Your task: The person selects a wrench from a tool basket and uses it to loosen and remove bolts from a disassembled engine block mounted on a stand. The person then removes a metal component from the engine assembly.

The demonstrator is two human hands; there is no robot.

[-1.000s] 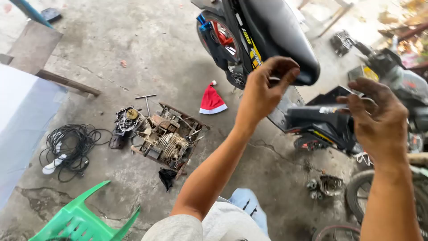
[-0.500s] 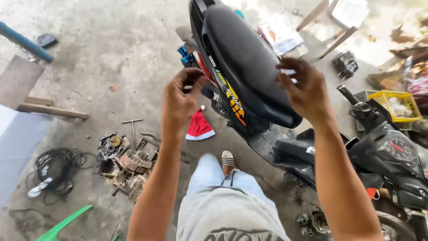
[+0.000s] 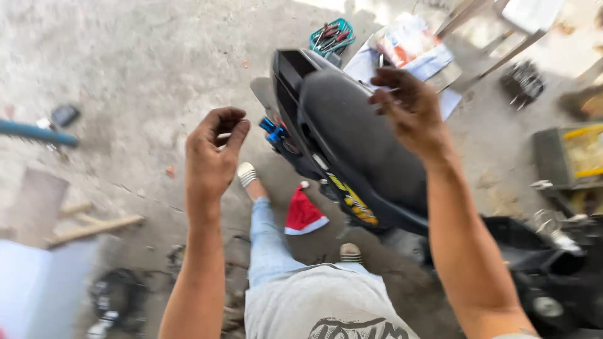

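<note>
My left hand (image 3: 213, 157) is raised over the concrete floor, thumb and fingers pinched on a small pale part (image 3: 223, 135). Over the seat of a black scooter (image 3: 358, 144), my right hand (image 3: 411, 110) is lifted with its fingers curled around a thin metal piece (image 3: 377, 88), which is blurred. The scooter stands tail-up in the middle, with blue fittings (image 3: 273, 130) at its rear left. Below the hands are my legs in light jeans (image 3: 267, 238) and striped sandals.
A red and white pointed hat (image 3: 303, 213) lies on the floor by the scooter. Behind it are a teal basket of tools (image 3: 331, 36), papers (image 3: 408, 41) and a wooden stool (image 3: 496, 37). At the right stands a yellow-rimmed crate (image 3: 571, 157); at the left lie wooden planks (image 3: 94, 226), a blue pipe (image 3: 31, 133) and a cable coil (image 3: 116, 295).
My view has swung right and closer, so the scooter seat now lies straight ahead. Both hands stayed raised and moved apart, the right one now over the seat.
</note>
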